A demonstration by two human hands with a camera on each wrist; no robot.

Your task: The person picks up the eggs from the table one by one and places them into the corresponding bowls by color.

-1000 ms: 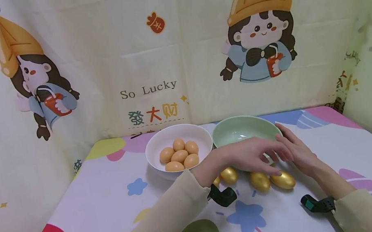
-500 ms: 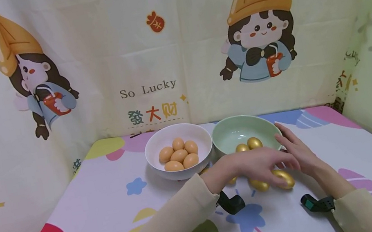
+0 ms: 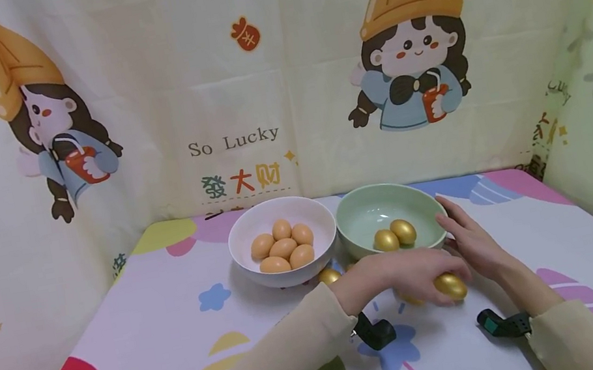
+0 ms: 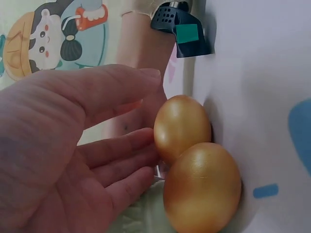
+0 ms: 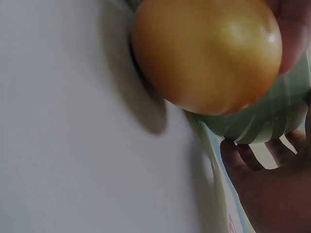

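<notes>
My left hand (image 3: 422,272) reaches across to a golden egg (image 3: 450,287) on the table, in front of the green bowl (image 3: 384,196). In the left wrist view, its fingertips touch the farther golden egg (image 4: 181,127), while the thumb stands apart above it. A nearer golden egg (image 4: 203,189) lies beside that one. My right hand (image 3: 477,246) rests its extended fingers against the bowl's right outer side. Two golden eggs (image 3: 403,232) lie inside the green bowl. The left forearm and hand partly cover other golden eggs on the table.
A white bowl (image 3: 245,267) holding several brown eggs (image 3: 283,249) stands left of the green bowl. Another golden egg (image 3: 329,276) lies in front of it, beside my left forearm. Behind the patterned table (image 3: 147,317) hangs a printed curtain (image 3: 307,77).
My left hand has moved from in front of the green bowl down to the golden eggs on the table, uncovering two golden eggs in the bowl. The right hand has stayed in place.
</notes>
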